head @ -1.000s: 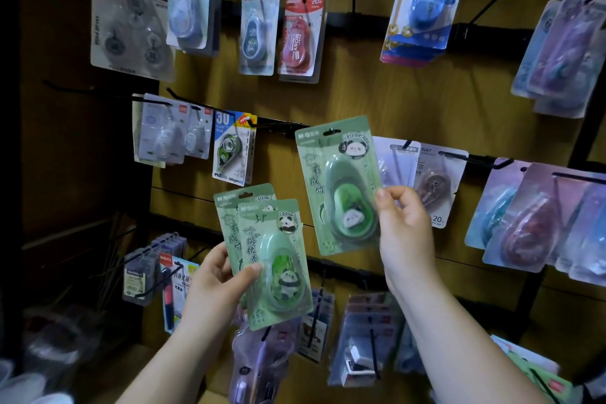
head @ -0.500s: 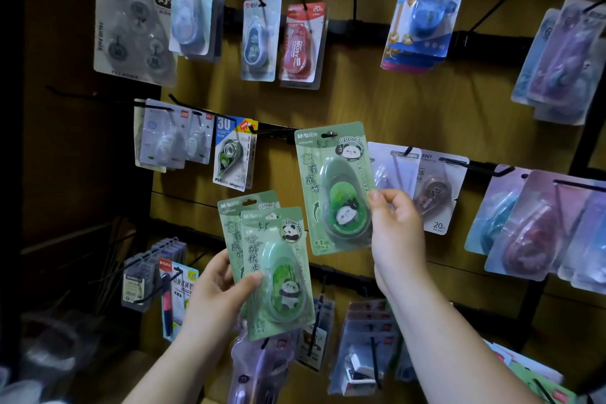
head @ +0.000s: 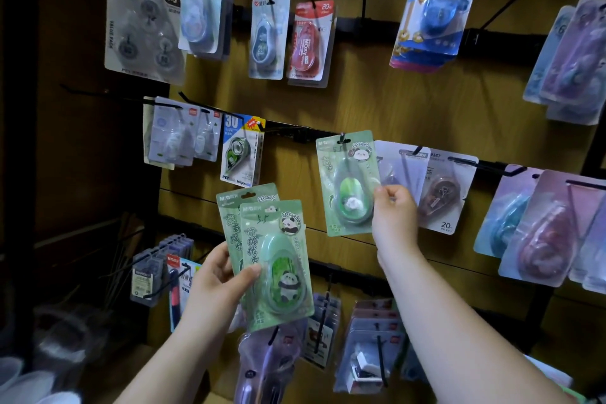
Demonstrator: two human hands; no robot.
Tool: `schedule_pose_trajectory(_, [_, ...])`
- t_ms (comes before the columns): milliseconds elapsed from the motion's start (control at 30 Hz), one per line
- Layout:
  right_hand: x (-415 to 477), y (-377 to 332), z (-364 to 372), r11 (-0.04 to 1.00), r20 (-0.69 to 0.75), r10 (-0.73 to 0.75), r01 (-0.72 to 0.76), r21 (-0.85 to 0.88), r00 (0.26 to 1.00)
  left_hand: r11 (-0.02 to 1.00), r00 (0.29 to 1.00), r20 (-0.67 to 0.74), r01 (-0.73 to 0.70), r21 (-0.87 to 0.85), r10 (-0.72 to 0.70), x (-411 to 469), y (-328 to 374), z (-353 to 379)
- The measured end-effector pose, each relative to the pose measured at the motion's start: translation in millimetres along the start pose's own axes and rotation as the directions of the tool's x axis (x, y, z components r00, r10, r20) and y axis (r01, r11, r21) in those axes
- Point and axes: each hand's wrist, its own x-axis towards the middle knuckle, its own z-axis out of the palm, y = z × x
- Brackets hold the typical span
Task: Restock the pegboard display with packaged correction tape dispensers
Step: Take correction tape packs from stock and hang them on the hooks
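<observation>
Right hand (head: pixel 395 218) pinches a green panda pack (head: pixel 347 184), seemingly on a hook (head: pixel 342 138); left hand (head: pixel 218 285) grips two spare packs (head: pixel 269 256).

Two bare hands raised before the pegboard (head: pixel 377 102).
The right hand (head: pixel 395 218) is higher, close to the board, fingers pinching a green pack (head: pixel 347 184). The left hand (head: pixel 216 285) is lower, thumb pressed over two packs (head: pixel 272 259).

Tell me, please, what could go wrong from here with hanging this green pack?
The green pack looks barely threaded on the hook tip, and the right hand pinches only its edge; letting go early could drop it. The left hand has a loose grip on two fanned spare packs, which could slip.
</observation>
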Motion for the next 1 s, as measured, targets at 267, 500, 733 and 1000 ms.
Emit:
schedule_pose_trajectory(267, [32, 12, 22, 0.971, -0.038, 0.023, -0.032, -0.239, 0.999, 0.999, 1.0, -0.008, -0.026, 0.026, 0.026, 5, 7, -11])
schedule_pose_trajectory(500, [-23, 26, 25, 0.999, 0.127, 0.027, -0.024, -0.028, 0.991, 1.0, 1.0, 0.014, -0.022, -0.013, 0.023, 9, 7, -11])
schedule_pose_trajectory(733, [-76, 26, 3, 0.989, 0.607, 0.15, -0.125, -0.084, 0.781, 1.0, 1.0, 0.015, -0.02, -0.022, 0.02, 6, 6, 5])
schedule_pose_trajectory(1000, [-74, 22, -14, 0.986, 0.519, 0.116, -0.16, 0.041, 0.847, 0.995, 0.996, 0.042, -0.075, 0.059, 0.072, 0, 10, 19])
